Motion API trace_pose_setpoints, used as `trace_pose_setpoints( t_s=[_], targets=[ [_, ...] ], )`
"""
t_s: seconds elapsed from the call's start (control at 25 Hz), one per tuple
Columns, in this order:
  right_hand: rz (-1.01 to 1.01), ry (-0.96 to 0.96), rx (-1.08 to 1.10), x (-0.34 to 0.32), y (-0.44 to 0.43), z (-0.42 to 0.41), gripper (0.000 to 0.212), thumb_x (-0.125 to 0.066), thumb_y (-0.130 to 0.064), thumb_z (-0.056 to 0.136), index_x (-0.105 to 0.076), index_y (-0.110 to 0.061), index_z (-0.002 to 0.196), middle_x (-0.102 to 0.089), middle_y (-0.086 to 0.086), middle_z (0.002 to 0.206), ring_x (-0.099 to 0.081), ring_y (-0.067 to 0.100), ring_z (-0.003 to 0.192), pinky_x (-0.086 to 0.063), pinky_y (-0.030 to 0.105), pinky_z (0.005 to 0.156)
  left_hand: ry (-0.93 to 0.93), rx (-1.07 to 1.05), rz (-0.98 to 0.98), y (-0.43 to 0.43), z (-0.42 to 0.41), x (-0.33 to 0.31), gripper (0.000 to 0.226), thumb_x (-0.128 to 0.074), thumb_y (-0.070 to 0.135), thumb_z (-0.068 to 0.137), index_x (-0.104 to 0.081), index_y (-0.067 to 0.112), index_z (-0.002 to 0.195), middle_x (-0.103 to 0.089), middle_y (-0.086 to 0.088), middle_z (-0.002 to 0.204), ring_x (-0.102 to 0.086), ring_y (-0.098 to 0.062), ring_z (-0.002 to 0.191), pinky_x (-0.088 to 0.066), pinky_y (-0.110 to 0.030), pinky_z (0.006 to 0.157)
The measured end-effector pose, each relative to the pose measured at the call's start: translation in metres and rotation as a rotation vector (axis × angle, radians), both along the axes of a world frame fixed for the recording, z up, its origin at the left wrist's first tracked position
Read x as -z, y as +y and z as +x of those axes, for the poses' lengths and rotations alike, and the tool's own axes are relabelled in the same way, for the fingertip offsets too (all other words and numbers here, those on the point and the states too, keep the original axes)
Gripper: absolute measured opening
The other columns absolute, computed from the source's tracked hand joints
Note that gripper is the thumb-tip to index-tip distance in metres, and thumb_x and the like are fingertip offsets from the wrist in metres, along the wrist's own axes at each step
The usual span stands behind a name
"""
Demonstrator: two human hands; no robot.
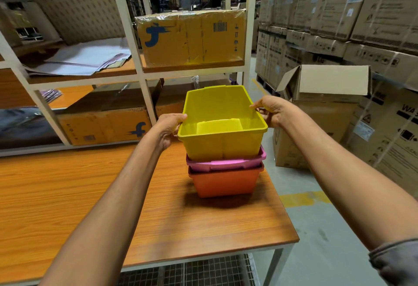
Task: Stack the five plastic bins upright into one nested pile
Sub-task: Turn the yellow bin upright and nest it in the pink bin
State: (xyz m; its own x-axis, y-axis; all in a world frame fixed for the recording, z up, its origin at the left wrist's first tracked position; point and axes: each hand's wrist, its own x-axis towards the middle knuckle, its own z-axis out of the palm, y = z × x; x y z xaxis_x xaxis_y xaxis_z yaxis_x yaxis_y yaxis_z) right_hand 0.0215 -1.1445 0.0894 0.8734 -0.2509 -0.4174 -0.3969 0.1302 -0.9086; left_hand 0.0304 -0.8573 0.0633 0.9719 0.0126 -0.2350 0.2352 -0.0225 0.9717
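An upright yellow bin [222, 145] sits partly down inside a pink bin [226, 163], which is nested in an orange bin [225, 184] on the wooden table [90, 195]. My left hand [170, 128] grips the yellow bin's left rim. My right hand [270, 110] grips its right rim. The yellow bin stands well above the pink one and tilts slightly toward me. Only these three bins are in view.
A white shelf rack [133, 36] with cardboard boxes [192, 39] and papers stands behind the table. An open carton [321, 109] stands on the floor to the right, in front of stacked cartons. The table's right edge lies close to the bin pile.
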Motion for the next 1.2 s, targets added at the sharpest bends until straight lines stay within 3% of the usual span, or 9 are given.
trace_pose_setpoints(
  t_s=[0.12, 0.24, 0.36, 0.44, 0.56, 0.68, 0.84, 1.04, 1.2],
  targets=[
    [-0.008, 0.040, 0.001, 0.014, 0.000, 0.005, 0.025, -0.057, 0.000, 0.096, -0.050, -0.013, 0.076, -0.049, 0.002, 0.067, -0.049, 0.011, 0.057, -0.050, 0.027, 0.066, 0.050, -0.015, -0.007, -0.002, -0.003, 0.014, 0.025, -0.060, 0.013, 0.103, -0.066, 0.007, 0.126, -0.070, -0.005, 0.087, -0.061, -0.001, 0.044, -0.048, -0.028, 0.057],
    [-0.088, 0.079, -0.003, 0.017, 0.005, -0.006, 0.026, -0.055, -0.001, 0.100, -0.051, -0.012, 0.077, -0.052, -0.002, 0.038, -0.050, 0.006, 0.028, -0.051, 0.021, 0.040, 0.077, -0.021, -0.024, -0.003, -0.003, 0.024, 0.029, -0.063, 0.011, 0.101, -0.066, 0.007, 0.130, -0.073, -0.012, 0.116, -0.069, -0.013, 0.082, -0.052, -0.028, 0.055],
    [-0.111, 0.085, -0.002, 0.028, 0.003, -0.007, 0.026, -0.054, -0.003, 0.101, -0.050, -0.013, 0.078, -0.049, -0.005, 0.030, -0.045, 0.004, 0.020, -0.040, 0.016, 0.029, 0.087, -0.009, -0.022, -0.005, -0.004, 0.030, 0.031, -0.064, 0.011, 0.101, -0.065, 0.008, 0.132, -0.072, -0.005, 0.102, -0.063, -0.011, 0.084, -0.044, -0.027, 0.060],
    [-0.087, 0.067, -0.015, 0.034, 0.002, -0.005, 0.019, -0.054, -0.004, 0.101, -0.056, -0.013, 0.085, -0.059, -0.003, 0.041, -0.055, 0.005, 0.030, -0.054, 0.021, 0.039, 0.090, -0.005, -0.024, -0.006, -0.004, 0.033, 0.031, -0.064, 0.012, 0.101, -0.065, 0.010, 0.131, -0.070, -0.001, 0.096, -0.062, -0.008, 0.080, -0.044, -0.027, 0.064],
    [-0.098, 0.031, -0.006, 0.040, 0.002, -0.003, 0.023, -0.059, -0.005, 0.097, -0.065, -0.012, 0.118, -0.075, 0.004, 0.096, -0.069, 0.012, 0.076, -0.061, 0.037, 0.085, 0.074, -0.017, -0.011, -0.006, -0.004, 0.033, 0.032, -0.065, 0.014, 0.100, -0.065, 0.010, 0.132, -0.071, -0.002, 0.103, -0.063, -0.007, 0.085, -0.048, -0.027, 0.067],
    [-0.243, -0.097, 0.039, 0.033, 0.001, -0.013, 0.024, -0.062, 0.000, 0.095, -0.064, -0.013, 0.116, -0.064, 0.006, 0.111, -0.061, 0.013, 0.088, -0.052, 0.031, 0.074, 0.001, -0.044, -0.005, -0.007, -0.009, 0.032, 0.035, -0.066, 0.014, 0.100, -0.063, 0.011, 0.135, -0.068, -0.005, 0.122, -0.066, -0.013, 0.103, -0.054, -0.024, 0.062],
    [-0.504, -0.357, 0.068, 0.031, 0.002, -0.042, 0.040, -0.066, -0.003, 0.093, -0.063, -0.012, 0.132, -0.062, -0.002, 0.111, -0.058, 0.016, 0.107, -0.045, 0.024, 0.080, -0.325, -0.169, 0.131, -0.010, -0.034, 0.032, 0.037, -0.066, 0.016, 0.099, -0.063, 0.018, 0.135, -0.062, 0.005, 0.127, -0.058, -0.009, 0.118, -0.047, -0.016, 0.080],
    [-0.661, -0.682, 0.042, 0.040, 0.024, -0.104, 0.031, -0.071, -0.015, 0.090, -0.069, -0.022, 0.121, -0.068, -0.006, 0.107, -0.065, 0.008, 0.097, -0.052, 0.020, 0.080, -0.543, -0.314, 0.152, -0.016, -0.093, 0.039, 0.031, -0.068, 0.016, 0.097, -0.067, 0.020, 0.128, -0.067, 0.006, 0.123, -0.062, -0.004, 0.113, -0.049, -0.008, 0.083],
    [-0.531, -0.765, -0.039, 0.062, 0.056, -0.149, 0.031, -0.072, -0.012, 0.089, -0.070, -0.023, 0.118, -0.069, -0.005, 0.098, -0.065, 0.006, 0.084, -0.050, 0.015, 0.071, -0.573, -0.410, 0.144, -0.018, -0.149, 0.065, 0.028, -0.069, 0.013, 0.095, -0.067, 0.019, 0.122, -0.069, 0.007, 0.120, -0.063, -0.003, 0.111, -0.049, -0.012, 0.088]
  ],
)
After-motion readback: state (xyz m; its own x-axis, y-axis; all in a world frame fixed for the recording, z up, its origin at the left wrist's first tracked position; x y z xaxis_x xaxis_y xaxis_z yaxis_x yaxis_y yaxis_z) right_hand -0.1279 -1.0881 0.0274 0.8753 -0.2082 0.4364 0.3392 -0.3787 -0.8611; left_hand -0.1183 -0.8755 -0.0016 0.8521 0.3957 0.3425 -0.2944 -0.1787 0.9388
